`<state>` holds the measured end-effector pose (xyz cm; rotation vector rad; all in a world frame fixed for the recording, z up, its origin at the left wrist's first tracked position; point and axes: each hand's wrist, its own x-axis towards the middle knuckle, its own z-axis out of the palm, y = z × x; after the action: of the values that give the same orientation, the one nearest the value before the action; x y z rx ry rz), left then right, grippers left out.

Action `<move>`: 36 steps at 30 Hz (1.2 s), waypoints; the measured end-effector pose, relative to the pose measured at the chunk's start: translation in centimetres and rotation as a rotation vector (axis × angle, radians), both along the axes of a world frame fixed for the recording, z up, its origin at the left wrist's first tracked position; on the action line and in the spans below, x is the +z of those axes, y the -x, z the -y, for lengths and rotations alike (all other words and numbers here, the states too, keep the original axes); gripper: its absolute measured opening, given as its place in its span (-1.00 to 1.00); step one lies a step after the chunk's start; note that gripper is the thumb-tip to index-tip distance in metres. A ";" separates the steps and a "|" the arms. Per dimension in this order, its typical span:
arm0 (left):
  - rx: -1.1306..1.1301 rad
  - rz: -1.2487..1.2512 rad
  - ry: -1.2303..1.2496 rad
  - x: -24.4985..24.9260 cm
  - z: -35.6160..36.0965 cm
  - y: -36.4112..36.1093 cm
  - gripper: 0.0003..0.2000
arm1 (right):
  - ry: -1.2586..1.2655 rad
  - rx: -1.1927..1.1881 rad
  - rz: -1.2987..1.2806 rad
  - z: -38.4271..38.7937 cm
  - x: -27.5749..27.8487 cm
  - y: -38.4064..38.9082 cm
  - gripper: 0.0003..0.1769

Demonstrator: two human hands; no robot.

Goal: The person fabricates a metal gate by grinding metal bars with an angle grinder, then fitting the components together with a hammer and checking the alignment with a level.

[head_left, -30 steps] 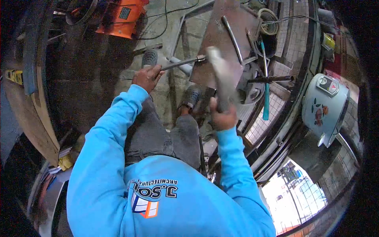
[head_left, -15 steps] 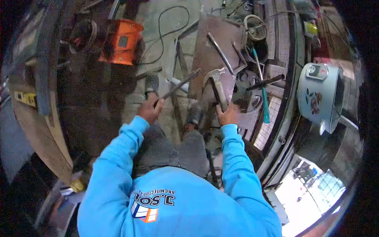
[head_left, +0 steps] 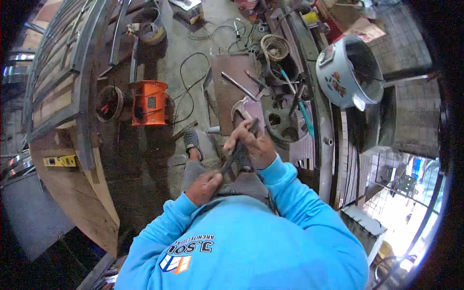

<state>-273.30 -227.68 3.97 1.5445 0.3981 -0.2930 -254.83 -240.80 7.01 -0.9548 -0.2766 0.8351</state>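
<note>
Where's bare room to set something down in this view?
Concrete floor between the orange machine and brown plate, inside the cable loop. Also the plate's left side, below the steel tube. Crowded: right of the plate, with basket and teal-handled tool; also around the right hand.

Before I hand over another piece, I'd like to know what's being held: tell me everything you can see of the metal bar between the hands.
The bar is slim, looks straight, and is dull dark grey, like worn metal. It slants in front of the blue sweater, near end in the left hand, upper part against the right hand. Its far end seems to show past the right fingers; the left fist hides the near end.
</note>
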 end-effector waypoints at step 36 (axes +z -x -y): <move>0.147 0.210 -0.662 1.0 -3.3 -2.5 -0.82 | 1.681 0.194 0.612 8.4 -26.7 -2.9 -0.24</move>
<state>-270.76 -224.43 4.93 2.1540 0.4650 0.1375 -251.90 -249.21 -19.70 -2.8093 -0.1337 0.8402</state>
